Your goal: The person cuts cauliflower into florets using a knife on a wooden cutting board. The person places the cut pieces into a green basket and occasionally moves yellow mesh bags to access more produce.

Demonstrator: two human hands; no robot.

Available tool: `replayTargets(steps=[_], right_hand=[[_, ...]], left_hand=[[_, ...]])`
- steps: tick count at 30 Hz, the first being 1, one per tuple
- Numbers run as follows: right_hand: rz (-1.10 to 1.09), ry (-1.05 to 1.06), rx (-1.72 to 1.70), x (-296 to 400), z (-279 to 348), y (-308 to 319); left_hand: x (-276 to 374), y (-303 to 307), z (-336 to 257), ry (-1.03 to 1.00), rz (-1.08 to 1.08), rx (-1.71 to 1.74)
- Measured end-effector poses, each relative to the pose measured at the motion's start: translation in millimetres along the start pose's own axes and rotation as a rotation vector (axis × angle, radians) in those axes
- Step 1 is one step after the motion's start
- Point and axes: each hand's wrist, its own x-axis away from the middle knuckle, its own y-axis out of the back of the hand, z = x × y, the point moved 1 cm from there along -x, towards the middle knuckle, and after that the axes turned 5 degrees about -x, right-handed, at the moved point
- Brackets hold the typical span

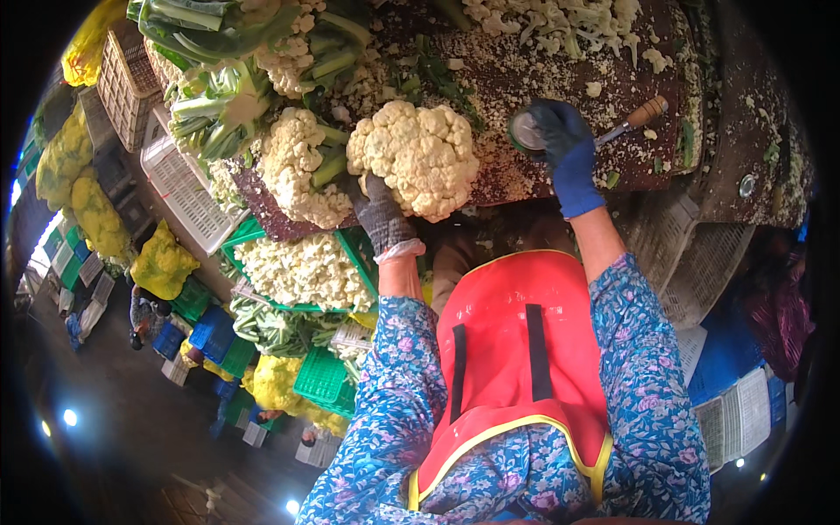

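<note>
My left hand (pixel 383 213), in a dark grey knit glove, grips the lower left side of a large cream cauliflower head (pixel 417 154) at the table's near edge. My right hand (pixel 567 147) wears a blue glove with a darker, stained front. Its fingers hold a small round object (pixel 527 129) with a pale, shiny face; what it is exactly I cannot tell. Just right of that hand a tool with a wooden handle (pixel 646 112) and a narrow metal shank lies on the table, its tip hidden behind the glove. Another cauliflower (pixel 302 167) sits left of my left hand.
Crumbs cover the dark red tabletop (pixel 512 177). Leafy cauliflowers (pixel 223 108) pile up at left, and cut florets (pixel 564 23) lie at the far side. A green crate (pixel 246 230) of florets (pixel 302 272) stands below the left edge. Several crates and yellow net sacks (pixel 164 262) fill the floor at left.
</note>
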Motion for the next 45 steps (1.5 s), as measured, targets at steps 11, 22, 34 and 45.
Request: replayTargets(steps=[11,22,34,45], right_hand=[[-0.072,-0.359,-0.151,1,-40,15],[0.127,-0.221,0.077,-4,21,-87],[0.369,0.037,0.301,7,-13,-74],[0.155,0.131,-0.043,41,12,-65]], left_hand=[[-16,24,58,-0.149,0.049,-0.224],[54,-1,-12,-0.235,-0.055,-0.507],[22,-28,-102,-1.042,0.566,-1.386],[22,-30,-70,-1.033,0.278,-1.151]])
